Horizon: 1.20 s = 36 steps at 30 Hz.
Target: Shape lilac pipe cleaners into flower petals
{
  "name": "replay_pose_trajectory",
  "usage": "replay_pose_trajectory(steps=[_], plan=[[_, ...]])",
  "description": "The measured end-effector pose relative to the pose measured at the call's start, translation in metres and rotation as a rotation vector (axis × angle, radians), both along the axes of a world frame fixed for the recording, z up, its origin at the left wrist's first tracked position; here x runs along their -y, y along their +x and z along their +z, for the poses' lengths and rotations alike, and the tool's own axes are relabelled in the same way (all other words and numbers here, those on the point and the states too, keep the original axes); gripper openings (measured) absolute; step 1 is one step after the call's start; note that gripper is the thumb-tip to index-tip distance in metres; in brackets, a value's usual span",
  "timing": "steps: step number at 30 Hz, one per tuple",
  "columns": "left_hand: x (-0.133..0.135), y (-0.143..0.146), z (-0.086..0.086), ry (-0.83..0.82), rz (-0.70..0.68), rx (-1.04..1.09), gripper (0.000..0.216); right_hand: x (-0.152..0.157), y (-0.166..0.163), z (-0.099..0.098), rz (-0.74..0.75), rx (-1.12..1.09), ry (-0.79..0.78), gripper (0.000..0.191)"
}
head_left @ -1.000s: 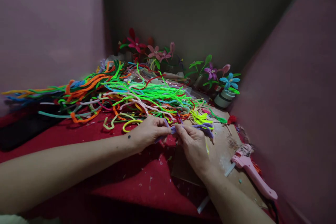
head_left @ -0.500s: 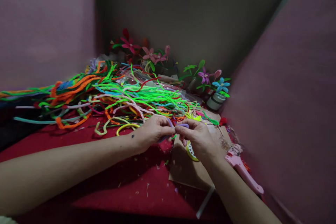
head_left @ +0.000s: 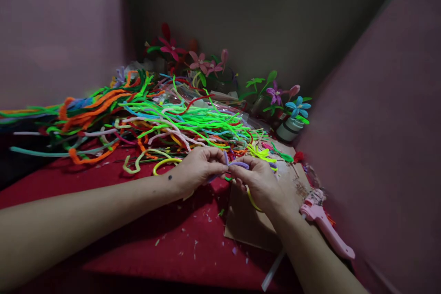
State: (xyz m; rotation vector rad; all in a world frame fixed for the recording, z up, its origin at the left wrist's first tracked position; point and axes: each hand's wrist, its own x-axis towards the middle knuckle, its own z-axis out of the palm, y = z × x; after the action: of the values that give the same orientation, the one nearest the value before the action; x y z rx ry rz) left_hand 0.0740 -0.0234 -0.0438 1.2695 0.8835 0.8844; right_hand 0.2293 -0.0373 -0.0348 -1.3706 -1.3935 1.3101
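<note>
Between my two hands is a purple pipe cleaner [head_left: 240,164], bent into small loops. My left hand [head_left: 203,165] pinches it from the left with thumb and fingers pressed together. From the right, my right hand [head_left: 258,177] grips the same piece, its fingertips almost meeting those of the left. Part of the purple piece is hidden behind the fingers. Under my right hand shows the edge of a yellow ring-shaped thing [head_left: 253,201], mostly covered. A brown cardboard sheet [head_left: 253,223] lies beneath on the red cloth [head_left: 165,243].
A heap of green pipe cleaners [head_left: 200,119] and orange ones [head_left: 93,110] spreads behind my hands. Fuzzy flowers stand at the back, a blue flower [head_left: 298,107] in a small jar [head_left: 290,128]. A pink glue gun [head_left: 325,225] lies right of my right forearm.
The view has shifted slightly, so the flowers and glue gun appear farther right. Both hands keep their pinch on the purple pipe cleaner, its loop showing a little differently.
</note>
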Motion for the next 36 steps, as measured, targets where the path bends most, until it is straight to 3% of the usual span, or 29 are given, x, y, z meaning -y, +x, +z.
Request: replay_pose_trajectory(steps=[8,12,14,17,19,21,23,27,30,33,36], plan=[[0.001,-0.001,0.004,0.005,-0.011,-0.081,0.006,0.001,0.003,-0.004,0.092,-0.022,0.036,0.015],[0.001,-0.002,0.006,0.024,-0.026,-0.117,0.007,0.003,0.003,-0.003,0.067,0.005,0.055,0.012],[0.002,-0.003,0.006,0.139,-0.006,-0.180,0.004,0.004,0.002,-0.003,0.050,-0.028,0.027,0.013],[0.003,-0.007,0.001,0.517,-0.004,-0.358,0.009,0.004,0.000,-0.006,0.049,-0.140,-0.043,0.016],[0.004,-0.010,-0.003,0.758,-0.073,-0.493,0.015,0.003,0.000,-0.009,0.068,-0.218,-0.080,0.015],[0.004,-0.012,-0.003,0.862,-0.146,-0.567,0.018,0.002,0.002,-0.010,0.069,-0.251,-0.086,0.015],[0.003,-0.012,0.001,0.784,-0.137,-0.528,0.017,0.003,0.003,-0.009,0.049,-0.206,-0.055,0.015],[-0.004,-0.010,0.011,0.255,-0.101,-0.247,0.016,0.007,0.005,-0.003,0.024,0.016,0.126,0.012],[-0.010,-0.009,0.011,-0.041,-0.221,-0.090,0.018,0.010,0.004,0.000,0.043,0.169,0.287,0.011],[-0.012,-0.011,0.007,-0.148,-0.309,-0.057,0.017,0.014,0.003,-0.001,0.049,0.263,0.406,0.011],[-0.011,-0.013,0.007,-0.180,-0.306,-0.086,0.018,0.017,0.003,-0.003,0.059,0.345,0.497,0.013]])
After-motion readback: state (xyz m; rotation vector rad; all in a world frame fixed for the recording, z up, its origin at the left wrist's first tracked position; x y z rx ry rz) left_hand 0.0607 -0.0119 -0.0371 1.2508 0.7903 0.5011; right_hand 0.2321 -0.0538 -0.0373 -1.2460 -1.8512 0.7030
